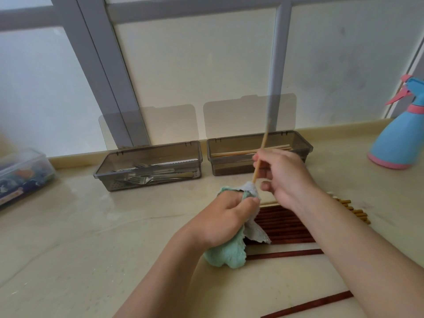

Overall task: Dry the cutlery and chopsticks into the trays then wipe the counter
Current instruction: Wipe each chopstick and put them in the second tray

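Two hands are at work on one pale chopstick [263, 143]. My right hand [284, 177] pinches it partway along the shaft between thumb and curled fingers, and it stands nearly upright, leaning a little away from me, its upper end blurred. My left hand [226, 216], just below and to the left of the right, grips a green and grey cloth [229, 253] bunched in the fist, and the cloth closes round the chopstick's lower end. Under my right wrist and forearm a row of dark red chopsticks [289, 228] lies flat on the counter [91, 237], touching the hanging edge of the cloth, with lighter bamboo chopsticks [351, 210] past the wrist on the far side. Beyond my right hand sits the chopstick tray [305, 143], lid up, with pale sticks lying along it. Beyond my left hand and further left is the cutlery tray [160, 182], lid up too, holding forks [137, 179]. Well to the right of my right hand stands a blue and pink spray bottle [399, 138].
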Demonstrator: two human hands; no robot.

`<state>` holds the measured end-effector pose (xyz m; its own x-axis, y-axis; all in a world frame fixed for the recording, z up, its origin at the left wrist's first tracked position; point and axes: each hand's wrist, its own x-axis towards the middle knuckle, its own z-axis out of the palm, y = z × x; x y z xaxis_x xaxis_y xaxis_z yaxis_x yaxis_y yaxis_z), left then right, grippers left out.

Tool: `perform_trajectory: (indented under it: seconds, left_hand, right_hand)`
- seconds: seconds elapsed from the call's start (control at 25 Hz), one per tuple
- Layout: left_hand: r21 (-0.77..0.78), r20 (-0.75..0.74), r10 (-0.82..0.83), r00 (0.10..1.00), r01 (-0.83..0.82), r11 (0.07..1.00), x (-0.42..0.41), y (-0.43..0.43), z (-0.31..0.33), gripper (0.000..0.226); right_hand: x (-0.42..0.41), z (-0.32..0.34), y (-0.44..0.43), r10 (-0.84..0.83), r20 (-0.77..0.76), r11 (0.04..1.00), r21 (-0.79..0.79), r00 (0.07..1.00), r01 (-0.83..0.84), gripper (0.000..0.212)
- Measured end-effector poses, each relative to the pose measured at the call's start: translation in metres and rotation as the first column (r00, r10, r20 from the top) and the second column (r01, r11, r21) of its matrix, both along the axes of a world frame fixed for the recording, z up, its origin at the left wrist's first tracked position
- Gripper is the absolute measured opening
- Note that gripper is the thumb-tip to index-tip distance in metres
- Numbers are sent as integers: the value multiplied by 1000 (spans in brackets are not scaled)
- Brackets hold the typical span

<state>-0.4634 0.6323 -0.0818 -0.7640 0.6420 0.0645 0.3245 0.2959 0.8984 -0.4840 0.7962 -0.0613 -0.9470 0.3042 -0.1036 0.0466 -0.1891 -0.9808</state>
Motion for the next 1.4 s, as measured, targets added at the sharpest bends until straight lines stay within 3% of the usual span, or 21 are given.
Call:
perform_trajectory:
  seconds: [0.16,0.32,0.4,0.48,0.6,0.68,0.84,0.96,1.08,1.16,1.24,1.32,1.4]
  left_hand:
    - [49,-20,76,997,-75,996,-1,-4,2,43]
    - [302,24,428,904,-414,859,-11,-9,2,43]
    - [330,-2,502,865,-473,817,-14,-10,-1,48]
    - [334,-5,534,845,-502,798,-16,-10,-1,50]
    - [335,0,535,845,-504,796,-17,-10,-1,49]
    - [334,-9,537,843,-504,797,-17,-11,0,46]
    - [340,-13,529,849,-494,800,-17,-12,-1,43]
    - [336,-12,533,846,-499,799,-16,-12,0,46]
    - [339,-20,546,837,-508,792,-17,-13,0,44]
    - [348,-16,555,832,-515,783,-18,-14,-1,41]
    - [360,-10,565,825,-524,772,-19,-14,-1,41]
    - [362,-9,579,815,-537,762,-20,-15,0,42]
    - [353,-5,585,811,-546,760,-22,-16,-3,42]
  right_hand:
    - [-9,11,27,-243,-30,967,-81,969,240,20]
    - [-13,27,34,-315,-344,946,-42,885,321,13]
    - [-19,25,36,-264,-529,898,170,806,406,14]
    - [-29,13,40,-115,-635,683,508,764,525,18]
    - [-43,-11,42,44,-527,202,837,849,509,21]
    - [-47,-20,41,0,-386,62,921,923,385,27]
    - [-41,-15,37,-111,-45,-114,993,993,32,37]
    - [-33,-8,31,-147,44,-129,990,988,-63,41]
    - [-26,-4,29,-113,-51,-131,991,992,36,35]
    - [-18,2,35,-43,-90,-25,996,995,89,23]
    - [-7,8,43,97,84,87,992,992,-93,11]
    - [1,6,42,245,334,51,933,910,-356,5]
    - [4,1,40,285,443,14,885,850,-465,4]
